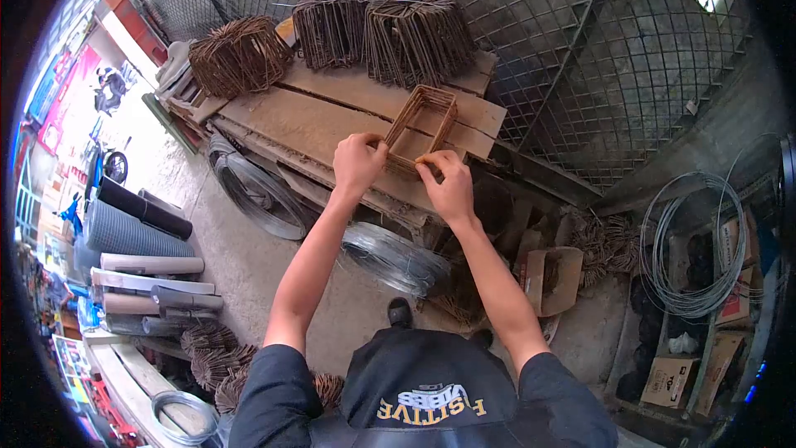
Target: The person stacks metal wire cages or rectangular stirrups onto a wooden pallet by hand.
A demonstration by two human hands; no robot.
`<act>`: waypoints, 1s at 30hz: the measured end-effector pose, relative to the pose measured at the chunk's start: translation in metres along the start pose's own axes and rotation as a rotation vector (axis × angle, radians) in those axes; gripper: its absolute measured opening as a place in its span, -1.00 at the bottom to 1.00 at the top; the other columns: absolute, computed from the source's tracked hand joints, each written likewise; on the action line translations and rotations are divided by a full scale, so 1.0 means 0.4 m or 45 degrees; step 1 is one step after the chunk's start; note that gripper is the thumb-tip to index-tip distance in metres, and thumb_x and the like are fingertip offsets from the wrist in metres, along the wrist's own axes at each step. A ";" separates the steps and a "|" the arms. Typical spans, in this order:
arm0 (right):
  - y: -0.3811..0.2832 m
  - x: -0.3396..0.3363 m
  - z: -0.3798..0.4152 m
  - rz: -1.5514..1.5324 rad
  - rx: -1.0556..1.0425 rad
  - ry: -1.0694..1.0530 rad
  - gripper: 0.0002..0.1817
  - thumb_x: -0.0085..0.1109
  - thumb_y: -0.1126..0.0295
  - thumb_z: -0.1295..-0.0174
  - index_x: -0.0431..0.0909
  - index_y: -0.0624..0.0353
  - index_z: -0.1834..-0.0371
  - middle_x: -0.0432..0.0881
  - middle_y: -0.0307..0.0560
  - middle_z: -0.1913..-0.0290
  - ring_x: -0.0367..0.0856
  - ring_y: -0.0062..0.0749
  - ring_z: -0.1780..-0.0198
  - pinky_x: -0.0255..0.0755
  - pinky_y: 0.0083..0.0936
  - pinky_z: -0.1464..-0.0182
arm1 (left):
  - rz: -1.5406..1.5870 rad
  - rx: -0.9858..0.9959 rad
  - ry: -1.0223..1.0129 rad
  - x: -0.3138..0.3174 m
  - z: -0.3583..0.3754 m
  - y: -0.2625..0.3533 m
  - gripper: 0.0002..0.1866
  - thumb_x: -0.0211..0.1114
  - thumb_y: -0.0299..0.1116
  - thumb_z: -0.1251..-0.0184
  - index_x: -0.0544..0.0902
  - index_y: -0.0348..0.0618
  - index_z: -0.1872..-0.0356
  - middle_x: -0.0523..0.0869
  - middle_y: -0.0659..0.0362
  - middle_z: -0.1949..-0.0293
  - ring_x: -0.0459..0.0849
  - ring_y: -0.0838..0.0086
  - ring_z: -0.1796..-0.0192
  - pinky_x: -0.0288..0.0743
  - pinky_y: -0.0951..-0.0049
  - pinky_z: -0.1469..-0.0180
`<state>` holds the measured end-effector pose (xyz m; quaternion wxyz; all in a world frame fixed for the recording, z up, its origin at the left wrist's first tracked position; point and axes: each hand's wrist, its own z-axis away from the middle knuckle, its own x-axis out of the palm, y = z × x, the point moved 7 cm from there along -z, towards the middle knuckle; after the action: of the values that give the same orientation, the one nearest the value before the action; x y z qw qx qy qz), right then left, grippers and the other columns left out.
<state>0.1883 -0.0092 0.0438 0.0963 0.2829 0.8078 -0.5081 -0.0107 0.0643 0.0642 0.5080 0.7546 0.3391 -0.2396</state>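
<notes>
A small stack of rusty rectangular rebar stirrups [445,122] lies on the wooden plank bench [319,126], near its right end. My left hand [359,164] pinches the near left corner of the stack, fingers closed. At the near right corner my right hand [448,185] grips the stirrups between thumb and fingers. Farther back on the bench stand three tied bundles of stirrups: a reddish one [240,56] at the left, a darker one [330,26] in the middle and a large one [419,37] at the right.
A wire mesh fence [539,58] rises behind the bench. Coils of wire [394,257] lean below it. Mesh rolls [137,228] lie at the left, with more stirrup bundles [217,357] nearby. An open cardboard box [554,280] and a hanging wire coil [695,245] are at the right.
</notes>
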 end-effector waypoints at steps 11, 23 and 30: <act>0.012 0.001 0.043 -0.032 0.024 -0.163 -0.67 0.35 0.38 -0.33 0.74 0.10 -0.15 0.67 0.02 -0.05 0.73 -0.07 0.14 0.61 -0.20 0.04 | -0.005 -0.100 -0.082 0.033 0.004 -0.042 -0.73 0.37 -0.17 -0.29 0.85 -0.12 0.18 0.82 -0.08 0.24 0.80 -0.01 0.10 0.66 0.07 -0.03; 0.175 -0.167 0.277 -0.109 0.332 -0.022 -0.68 0.28 0.38 -0.44 0.69 0.13 -0.22 0.71 -0.04 0.01 0.67 -0.29 0.12 0.58 -0.34 -0.01 | 0.220 0.354 0.049 0.078 0.209 0.220 -0.66 0.41 -0.38 -0.37 0.69 -0.20 -0.13 0.69 -0.06 0.01 0.66 0.04 -0.10 0.54 0.15 -0.13; 0.384 -0.260 0.564 -0.010 0.754 -0.030 -0.73 0.29 0.45 -0.41 0.72 0.17 -0.14 0.74 -0.02 0.03 0.68 -0.38 0.14 0.55 -0.45 0.05 | 0.652 0.307 -0.399 0.301 0.460 0.352 -0.65 0.38 -0.47 -0.38 0.66 -0.22 -0.17 0.67 -0.01 0.07 0.69 0.18 0.07 0.58 0.27 -0.02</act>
<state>0.3290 -0.1943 -0.1328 0.0167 0.2896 0.6244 -0.7253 0.1715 -0.1102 -0.0036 0.5047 0.8242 0.0251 -0.2556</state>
